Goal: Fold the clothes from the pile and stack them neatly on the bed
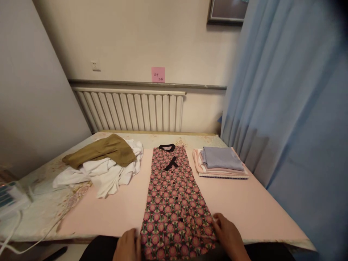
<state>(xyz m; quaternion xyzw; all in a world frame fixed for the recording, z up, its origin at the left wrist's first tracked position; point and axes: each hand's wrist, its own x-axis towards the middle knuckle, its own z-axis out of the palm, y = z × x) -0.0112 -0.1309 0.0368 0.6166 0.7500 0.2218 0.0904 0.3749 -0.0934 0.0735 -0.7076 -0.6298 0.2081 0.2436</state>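
Observation:
A patterned shirt [174, 203] with pink flowers, a black collar and dark buttons lies front up down the middle, folded into a long narrow shape. Its lower end reaches the near edge of the table. At the shirt's lower left edge is my left hand [127, 245], fingers curled together against the cloth. My right hand [228, 235] is at the lower right edge, with thumb and fingers closed on the fabric there. The fingertips of both hands are partly hidden. A black strip of cloth [171, 164] lies across the shirt's upper front.
On the left lies a loose heap of white clothes [108, 177] with an olive garment [103, 150] on top. A stack of folded clothes [223, 159] sits at the back right. White cable [40, 239] trails at the left. A blue curtain [266, 90] borders the right side; a radiator [133, 110] stands behind.

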